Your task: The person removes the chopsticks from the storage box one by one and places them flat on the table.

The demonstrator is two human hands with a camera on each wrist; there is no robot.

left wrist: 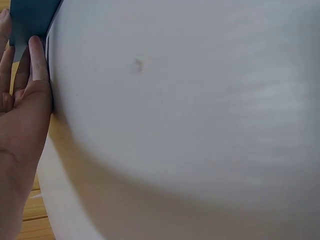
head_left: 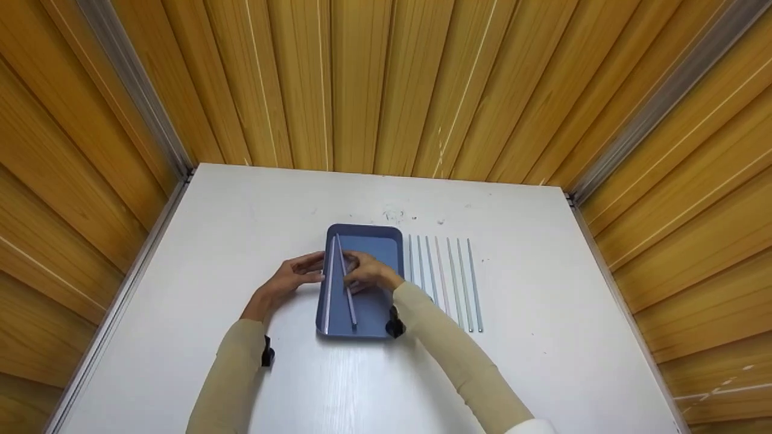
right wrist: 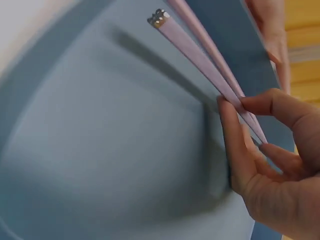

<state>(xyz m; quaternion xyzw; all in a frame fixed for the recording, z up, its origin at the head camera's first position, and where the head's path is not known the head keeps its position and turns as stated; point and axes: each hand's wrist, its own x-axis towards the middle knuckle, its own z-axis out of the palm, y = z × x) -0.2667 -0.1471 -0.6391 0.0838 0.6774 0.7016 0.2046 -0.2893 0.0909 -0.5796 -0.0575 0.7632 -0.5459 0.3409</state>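
Observation:
My right hand [head_left: 369,272] is inside the blue tray [head_left: 377,316], pinching a pink-purple chopstick [right wrist: 192,50] between thumb and fingers. That chopstick has a metallic patterned end and slants above the tray floor, its shadow below it. A second pink-purple chopstick [head_left: 328,304] lies lengthwise along the tray's left wall. My left hand [head_left: 291,278] touches that wall from outside. In the left wrist view, the left hand [left wrist: 25,115] has its fingers extended along the tray's side.
To the right of the tray, several pale blue, green and pink chopsticks [head_left: 459,283] lie side by side on the white table [head_left: 543,289]. Small dark marks [head_left: 395,216] spot the table beyond the tray. Wood-patterned panels [head_left: 356,84] border the table.

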